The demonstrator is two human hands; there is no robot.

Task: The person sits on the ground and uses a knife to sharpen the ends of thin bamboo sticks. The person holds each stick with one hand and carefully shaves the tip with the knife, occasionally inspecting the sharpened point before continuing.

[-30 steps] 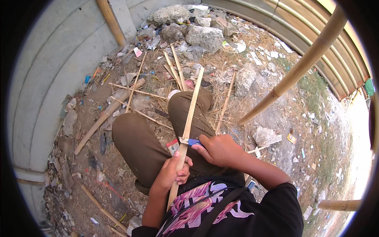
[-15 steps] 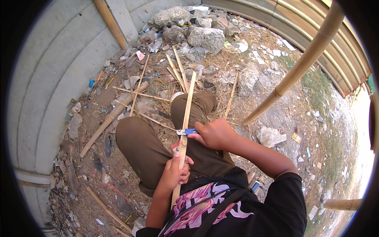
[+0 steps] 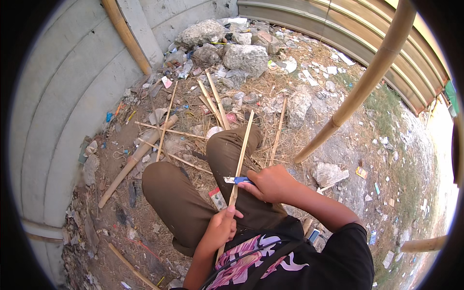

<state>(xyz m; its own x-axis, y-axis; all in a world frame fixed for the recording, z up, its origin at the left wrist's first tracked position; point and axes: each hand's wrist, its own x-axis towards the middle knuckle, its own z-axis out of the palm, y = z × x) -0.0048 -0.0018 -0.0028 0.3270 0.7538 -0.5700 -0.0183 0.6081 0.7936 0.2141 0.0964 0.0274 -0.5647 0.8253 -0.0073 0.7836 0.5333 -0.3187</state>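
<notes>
My left hand is closed round the lower part of a long, pale bamboo strip. The strip slants up and away across my lap, its far end beyond my right knee. In my right hand is a blue utility knife, its short blade pointing left. The blade lies across the strip, a little above my left hand. My fingers cover most of the knife's handle. The lower end of the strip runs in front of my black shirt.
Several bamboo strips lie on littered ground past my knees. A thick bamboo pole rests at left. Another pole slants down at right. Rocks are piled at the back, beside a grey concrete wall.
The bamboo strip has swung to the right and its far end has come nearer. Both hands are lower in the picture, the right also further right. The view has shifted slightly.
</notes>
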